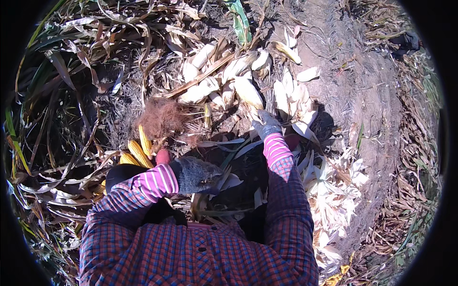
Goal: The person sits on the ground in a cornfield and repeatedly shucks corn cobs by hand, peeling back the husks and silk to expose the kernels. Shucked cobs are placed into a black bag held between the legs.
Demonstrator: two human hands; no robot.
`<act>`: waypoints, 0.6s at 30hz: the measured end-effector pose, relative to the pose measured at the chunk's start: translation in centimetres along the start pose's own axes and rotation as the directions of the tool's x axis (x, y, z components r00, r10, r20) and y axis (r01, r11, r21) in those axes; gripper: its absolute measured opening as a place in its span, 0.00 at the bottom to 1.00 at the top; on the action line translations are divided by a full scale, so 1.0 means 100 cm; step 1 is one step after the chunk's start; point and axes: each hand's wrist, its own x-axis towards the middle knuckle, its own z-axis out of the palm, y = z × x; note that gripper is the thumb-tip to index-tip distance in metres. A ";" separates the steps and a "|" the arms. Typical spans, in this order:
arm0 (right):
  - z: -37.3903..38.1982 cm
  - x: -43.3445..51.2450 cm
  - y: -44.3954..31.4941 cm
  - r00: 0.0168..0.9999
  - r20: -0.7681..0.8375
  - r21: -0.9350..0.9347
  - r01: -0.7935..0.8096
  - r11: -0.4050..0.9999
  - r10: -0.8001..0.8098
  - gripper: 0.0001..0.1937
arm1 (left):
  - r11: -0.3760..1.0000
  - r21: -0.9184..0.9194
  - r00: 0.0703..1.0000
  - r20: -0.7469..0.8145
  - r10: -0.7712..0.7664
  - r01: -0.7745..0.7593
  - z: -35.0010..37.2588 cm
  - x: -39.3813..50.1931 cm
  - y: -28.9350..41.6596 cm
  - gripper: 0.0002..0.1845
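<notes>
My right hand, in a grey glove, reaches out to the lower end of a corn ear in pale husk, in front of a heap of unhusked ears; whether its fingers close on the ear cannot be told. My left hand, also gloved, is held nearer my body, its fingers partly curled and dark; whether it holds something is unclear. Several husked yellow corn cobs lie beyond my left forearm, beside a tuft of reddish-brown corn silk.
More ears in husk lie beyond my right hand. Stripped pale husks are piled right of my right arm. Dry corn leaves and stalks cover the left side; bare soil runs along the right.
</notes>
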 end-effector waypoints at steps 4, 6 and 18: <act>0.013 0.104 -0.017 0.996 -0.073 -0.108 -0.058 0.992 0.050 0.40 | 0.990 -0.129 0.984 0.175 -0.036 0.059 -0.022 -0.009 0.007 0.32; 0.037 0.152 -0.014 0.995 -0.098 -0.068 -0.036 0.997 0.030 0.48 | 0.996 -0.082 0.987 0.157 -0.016 0.029 -0.011 -0.010 -0.014 0.31; 0.096 0.100 -0.012 0.997 -0.045 -0.212 -0.074 0.974 0.066 0.46 | 0.949 -0.235 0.976 -0.010 -0.219 0.211 -0.055 -0.019 0.003 0.31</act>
